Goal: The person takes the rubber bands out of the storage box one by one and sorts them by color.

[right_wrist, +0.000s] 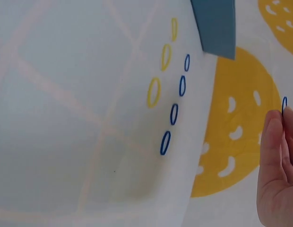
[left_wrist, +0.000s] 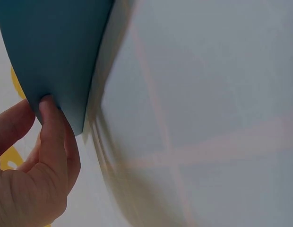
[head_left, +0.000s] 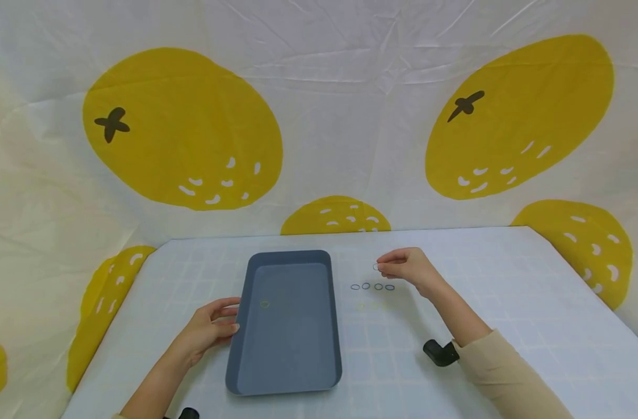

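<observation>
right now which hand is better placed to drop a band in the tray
Right hand: it already pinches a blue band above the table. Left hand only rests on the tray edge.

White grid-patterned table [head_left: 507,279] before a creased, lemon-printed white backdrop [head_left: 350,116].

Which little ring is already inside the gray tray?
The single yellow ring lies inside the gray tray. The other rings are outside it: four blue rings and faint yellow rings on the table, and one blue ring pinched in the right hand.

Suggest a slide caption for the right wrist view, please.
Right hand pinches a blue ring above four blue rings and three yellow rings.
</observation>
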### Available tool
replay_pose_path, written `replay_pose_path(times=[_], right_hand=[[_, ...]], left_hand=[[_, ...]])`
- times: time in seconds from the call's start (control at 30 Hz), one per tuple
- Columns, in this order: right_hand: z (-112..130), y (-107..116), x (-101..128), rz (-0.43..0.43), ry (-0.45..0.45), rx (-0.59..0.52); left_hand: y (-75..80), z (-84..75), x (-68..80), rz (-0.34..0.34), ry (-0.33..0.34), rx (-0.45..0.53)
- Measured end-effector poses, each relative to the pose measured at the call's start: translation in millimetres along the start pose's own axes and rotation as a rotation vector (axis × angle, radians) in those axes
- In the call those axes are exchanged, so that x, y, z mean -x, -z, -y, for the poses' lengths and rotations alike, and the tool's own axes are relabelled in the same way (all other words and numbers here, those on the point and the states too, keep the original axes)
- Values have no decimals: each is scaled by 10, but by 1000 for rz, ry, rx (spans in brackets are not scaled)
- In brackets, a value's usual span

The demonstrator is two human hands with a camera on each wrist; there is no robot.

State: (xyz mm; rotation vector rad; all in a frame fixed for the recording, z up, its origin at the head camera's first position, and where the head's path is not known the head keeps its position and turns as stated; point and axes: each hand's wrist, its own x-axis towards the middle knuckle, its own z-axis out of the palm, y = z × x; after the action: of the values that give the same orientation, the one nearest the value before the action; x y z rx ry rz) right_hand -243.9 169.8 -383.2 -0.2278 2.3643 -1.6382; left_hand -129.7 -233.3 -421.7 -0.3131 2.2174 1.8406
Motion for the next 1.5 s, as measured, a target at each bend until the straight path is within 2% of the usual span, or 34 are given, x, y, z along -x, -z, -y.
replay_pose_path(times=[0.53,0.87,1.1,1.5], right_hand=[[-182,219,17,-54,-79,0],[-290,306,45,-72,-117,57],[-332,340,45,-83,-132,62],[-476,365,21,-118,-220,113]], left_hand=[[-21,9,5,-8,0,-7],[-19,23,5,4,-11,2],[-17,15,-1,3,-14,-2],[4,16,-8,10,-13,4]])
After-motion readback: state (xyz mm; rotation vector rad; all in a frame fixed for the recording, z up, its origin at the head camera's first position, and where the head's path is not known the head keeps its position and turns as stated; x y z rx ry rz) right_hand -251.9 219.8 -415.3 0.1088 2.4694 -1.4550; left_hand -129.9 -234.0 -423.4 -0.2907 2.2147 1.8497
